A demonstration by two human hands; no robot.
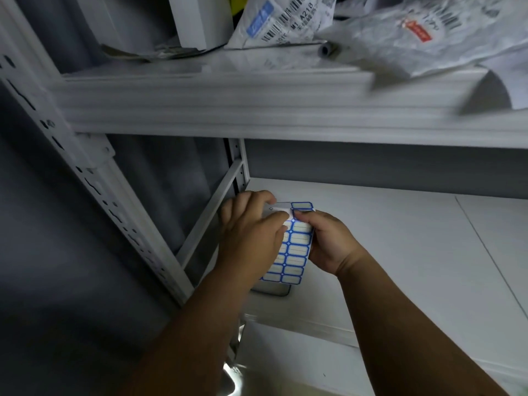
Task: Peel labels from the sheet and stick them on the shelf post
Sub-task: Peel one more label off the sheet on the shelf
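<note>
Both hands' curled fingers (278, 217) pinching the label sheet (294, 252).

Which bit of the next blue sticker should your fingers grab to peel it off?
Pinch a corner of the top blue label, coming from the sheet's far end. The spot beside it is already bare, so that edge is free. Keep the right hand holding the sheet while the left hand takes the grip.
</note>
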